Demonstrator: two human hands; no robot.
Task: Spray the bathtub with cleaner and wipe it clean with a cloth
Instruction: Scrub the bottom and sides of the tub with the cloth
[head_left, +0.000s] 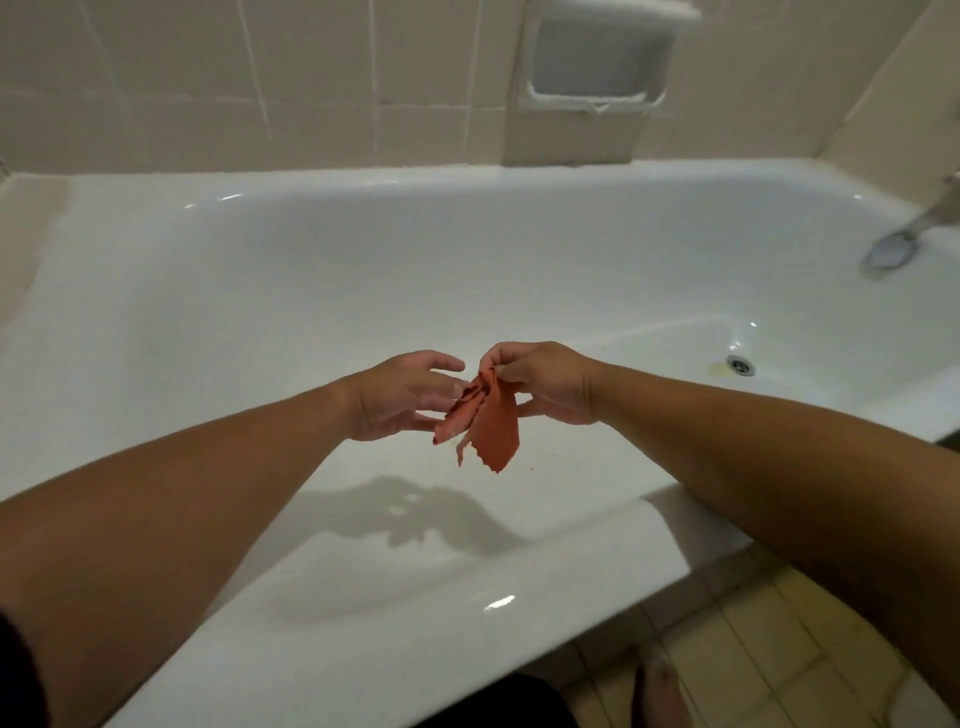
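Right hand (545, 382) pinches the orange cloth (493, 431) by its top above the bathtub (311, 291). Left hand (400, 397) has its fingers (439, 361) loosely spread at the cloth's edge, gripping nothing.

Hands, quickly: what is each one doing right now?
Left hand: open, fingers relaxed, next to the orange cloth.
Right hand: pinching the orange cloth's top edge; it hangs free.

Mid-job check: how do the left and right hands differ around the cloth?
The right hand pinches the top of the orange cloth, which hangs from it; the left hand grips nothing. The right hand's fingers are curled; the left hand's stretch out towards the cloth's edge. Both are over the bathtub.
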